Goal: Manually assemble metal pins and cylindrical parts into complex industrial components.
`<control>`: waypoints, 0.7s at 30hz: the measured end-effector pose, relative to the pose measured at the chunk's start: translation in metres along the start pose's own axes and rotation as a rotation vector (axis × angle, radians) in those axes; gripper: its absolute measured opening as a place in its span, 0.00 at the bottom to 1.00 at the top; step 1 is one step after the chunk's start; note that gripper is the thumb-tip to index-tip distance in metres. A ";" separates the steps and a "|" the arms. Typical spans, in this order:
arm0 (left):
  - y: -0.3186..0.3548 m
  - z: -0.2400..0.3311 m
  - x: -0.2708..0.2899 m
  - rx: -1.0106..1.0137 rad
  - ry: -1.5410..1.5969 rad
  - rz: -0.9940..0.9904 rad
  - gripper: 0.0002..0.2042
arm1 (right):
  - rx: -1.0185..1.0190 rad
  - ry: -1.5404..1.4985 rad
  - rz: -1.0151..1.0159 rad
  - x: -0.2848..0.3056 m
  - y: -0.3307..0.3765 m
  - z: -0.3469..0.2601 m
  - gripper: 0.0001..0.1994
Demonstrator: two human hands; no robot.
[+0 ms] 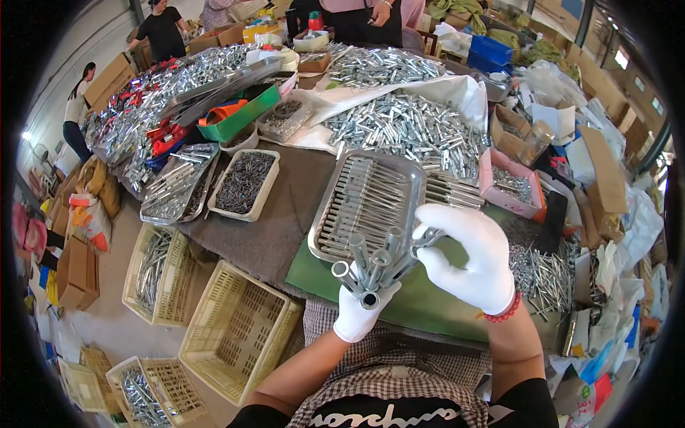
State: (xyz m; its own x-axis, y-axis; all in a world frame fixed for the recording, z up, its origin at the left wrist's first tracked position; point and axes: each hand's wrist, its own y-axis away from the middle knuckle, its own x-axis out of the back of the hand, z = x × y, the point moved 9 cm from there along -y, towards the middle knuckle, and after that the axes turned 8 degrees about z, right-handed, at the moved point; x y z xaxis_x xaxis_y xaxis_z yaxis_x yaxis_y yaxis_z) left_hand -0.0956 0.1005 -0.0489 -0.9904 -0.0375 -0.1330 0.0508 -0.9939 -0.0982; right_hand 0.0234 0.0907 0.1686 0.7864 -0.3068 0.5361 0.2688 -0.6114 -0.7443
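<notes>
My left hand (364, 308), in a white glove, is closed round a bunch of several hollow metal tubes (359, 251), their open ends fanned upward. Beside it my right hand (467, 260), also gloved and with a red bead bracelet at the wrist, pinches one metal tube (421, 245) between thumb and fingers. That tube's lower part runs close to the bunch; whether they touch I cannot tell. Just beyond both hands lies a metal tray (417, 177) with slim metal bolts (365, 196) laid in rows. Green sheeting (464, 303) covers the table under the hands.
Loose metal sleeves (407, 128) are heaped on white sheeting beyond the tray. A cream bin of dark screws (246, 184) stands left, a pink box (508, 184) right. Plastic crates (239, 335) sit on the floor at left. Other people (163, 32) stand across the table.
</notes>
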 end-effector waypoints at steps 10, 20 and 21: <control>0.003 0.014 -0.003 -0.032 0.184 0.005 0.22 | -0.422 -0.473 0.012 -0.022 -0.003 0.057 0.14; 0.007 -0.001 -0.003 0.028 0.249 -0.047 0.23 | -0.178 0.355 -0.303 -0.172 -0.004 0.132 0.08; 0.007 -0.002 -0.005 0.048 0.252 -0.049 0.24 | -0.181 0.381 -0.308 -0.171 -0.003 0.133 0.08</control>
State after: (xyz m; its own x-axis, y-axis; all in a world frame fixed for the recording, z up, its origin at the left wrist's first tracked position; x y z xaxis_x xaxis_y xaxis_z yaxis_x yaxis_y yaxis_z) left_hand -0.0904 0.0941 -0.0513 -0.9278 0.0319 -0.3717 -0.0086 -0.9979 -0.0642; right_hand -0.0383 0.2418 0.0258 0.4183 -0.3159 0.8516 0.3294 -0.8210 -0.4663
